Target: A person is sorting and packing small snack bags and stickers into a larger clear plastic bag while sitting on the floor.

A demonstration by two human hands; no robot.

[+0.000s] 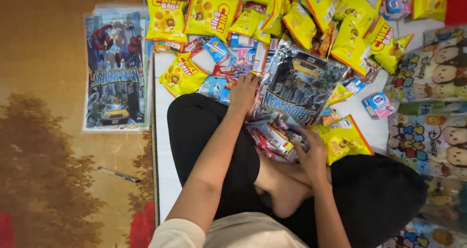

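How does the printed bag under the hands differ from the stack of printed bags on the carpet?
The bag in the lap is bulging, crinkled and tilted, gripped by the left hand, with the right hand at its lower end. The stack on the carpet lies flat, smooth and untouched. Both show the same comic-hero city print.

Stack of flat printed plastic bags (116, 70) and a pen (118, 174) on the brown patterned carpet (44, 146).

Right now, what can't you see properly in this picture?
- Head view: what is inside the printed plastic bag; its picture covers it.
- The left hand fingertips, tucked at the bag's edge.
- Part of the yellow snack packet, behind the right hand.
- The far snack pile, cut off by the top edge.
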